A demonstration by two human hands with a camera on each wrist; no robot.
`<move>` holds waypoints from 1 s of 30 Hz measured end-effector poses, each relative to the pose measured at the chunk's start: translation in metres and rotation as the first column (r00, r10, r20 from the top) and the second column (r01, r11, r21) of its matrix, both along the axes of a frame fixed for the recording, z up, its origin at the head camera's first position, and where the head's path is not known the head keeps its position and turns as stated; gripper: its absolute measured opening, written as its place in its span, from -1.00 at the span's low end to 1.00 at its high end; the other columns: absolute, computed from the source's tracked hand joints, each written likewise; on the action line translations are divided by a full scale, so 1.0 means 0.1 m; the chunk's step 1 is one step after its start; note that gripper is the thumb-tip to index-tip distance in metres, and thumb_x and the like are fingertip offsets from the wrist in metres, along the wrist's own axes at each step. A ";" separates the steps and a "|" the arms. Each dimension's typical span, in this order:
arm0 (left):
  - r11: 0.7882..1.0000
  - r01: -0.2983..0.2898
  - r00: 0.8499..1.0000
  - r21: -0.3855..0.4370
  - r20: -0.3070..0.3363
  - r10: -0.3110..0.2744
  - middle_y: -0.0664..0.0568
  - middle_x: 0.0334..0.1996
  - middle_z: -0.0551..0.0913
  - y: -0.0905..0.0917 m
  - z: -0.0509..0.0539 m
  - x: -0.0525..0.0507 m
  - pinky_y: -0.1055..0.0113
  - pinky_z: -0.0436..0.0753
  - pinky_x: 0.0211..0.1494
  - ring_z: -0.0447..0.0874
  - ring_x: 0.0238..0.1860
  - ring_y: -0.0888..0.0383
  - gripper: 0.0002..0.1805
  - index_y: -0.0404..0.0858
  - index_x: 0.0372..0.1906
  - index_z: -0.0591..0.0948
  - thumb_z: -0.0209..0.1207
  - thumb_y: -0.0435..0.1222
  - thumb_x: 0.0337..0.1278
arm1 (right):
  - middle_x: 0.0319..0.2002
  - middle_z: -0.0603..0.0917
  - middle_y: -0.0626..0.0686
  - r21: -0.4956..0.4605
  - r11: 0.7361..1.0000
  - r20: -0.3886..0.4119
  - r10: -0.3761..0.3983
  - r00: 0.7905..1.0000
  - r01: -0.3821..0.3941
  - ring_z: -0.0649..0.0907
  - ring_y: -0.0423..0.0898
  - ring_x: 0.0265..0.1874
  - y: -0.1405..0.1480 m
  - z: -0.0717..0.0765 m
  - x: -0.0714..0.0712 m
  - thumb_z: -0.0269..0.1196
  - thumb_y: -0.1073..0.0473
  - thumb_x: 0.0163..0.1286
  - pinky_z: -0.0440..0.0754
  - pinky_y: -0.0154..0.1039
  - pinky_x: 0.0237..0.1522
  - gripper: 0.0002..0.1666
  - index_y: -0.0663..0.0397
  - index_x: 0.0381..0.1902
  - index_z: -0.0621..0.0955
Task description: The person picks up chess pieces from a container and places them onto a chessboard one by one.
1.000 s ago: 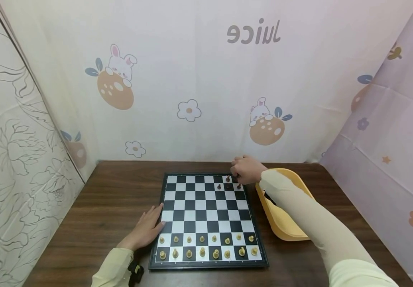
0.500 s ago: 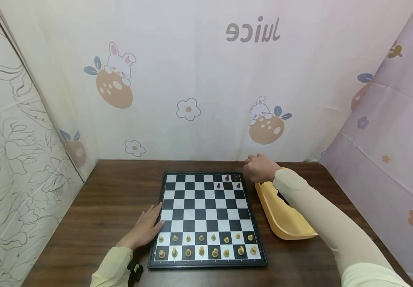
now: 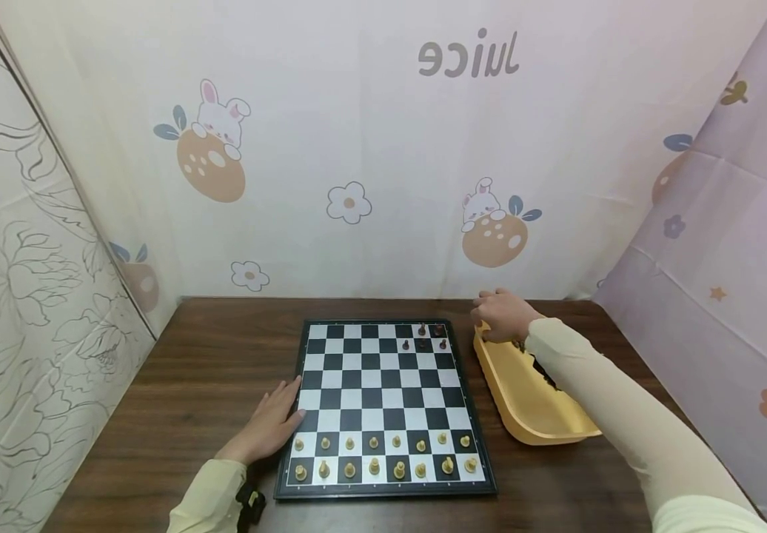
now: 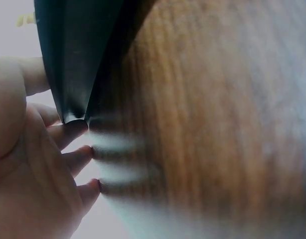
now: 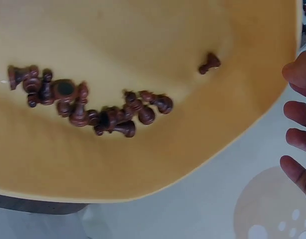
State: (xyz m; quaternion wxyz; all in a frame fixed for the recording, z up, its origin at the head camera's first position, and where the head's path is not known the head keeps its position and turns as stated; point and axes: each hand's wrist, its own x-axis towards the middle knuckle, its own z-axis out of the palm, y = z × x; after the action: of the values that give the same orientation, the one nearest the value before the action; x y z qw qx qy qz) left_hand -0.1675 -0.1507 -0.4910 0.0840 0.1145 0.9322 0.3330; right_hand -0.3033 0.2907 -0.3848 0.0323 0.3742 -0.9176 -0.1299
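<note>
My left hand [image 3: 266, 426] rests against the left edge of a black-and-white chessboard [image 3: 370, 377], fingers stretched out. In the left wrist view, its fingertips touch the table beside the board's dark side. My right hand [image 3: 505, 314] hovers over the far end of a yellow plastic bin [image 3: 510, 422]. Its fingers [image 5: 298, 111] are loosely spread and hold nothing. Inside the bin lie several dark reddish chess pieces [image 5: 79, 115] in a cluster, and one pawn [image 5: 211, 63] apart. Several dark pieces [image 3: 421, 329] stand at the board's far right corner.
Light yellow chess pieces [image 3: 374, 466] fill the two near rows of the board. Board and bin sit side by side on a brown wooden table [image 3: 223, 355]. A printed curtain [image 3: 357, 148] hangs behind the table, with more cloth at both sides.
My right hand has moved right, from the board's far right corner to above the bin. A dark piece now shows on the corner square. The left hand stays still.
</note>
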 end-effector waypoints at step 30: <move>1.000 0.000 1.000 -0.019 0.012 0.000 -0.25 0.42 0.16 0.00 -0.01 0.00 -0.18 -0.19 0.42 -0.13 0.46 -0.22 -0.33 -0.34 0.46 0.10 0.01 -0.20 0.38 | -0.56 0.39 -0.19 0.018 1.000 0.051 0.003 0.999 -0.004 0.34 -0.15 -0.51 0.78 -0.31 0.00 0.34 0.32 -0.09 0.26 -0.18 -0.47 -0.70 -0.14 -0.67 0.46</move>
State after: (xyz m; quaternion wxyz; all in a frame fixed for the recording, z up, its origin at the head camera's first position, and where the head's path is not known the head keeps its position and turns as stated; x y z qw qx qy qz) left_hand -0.1674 -0.1509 -0.4919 0.0906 0.1115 0.9349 0.3246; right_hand -0.3038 0.3690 -0.4153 0.0058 0.3794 -0.9162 -0.1287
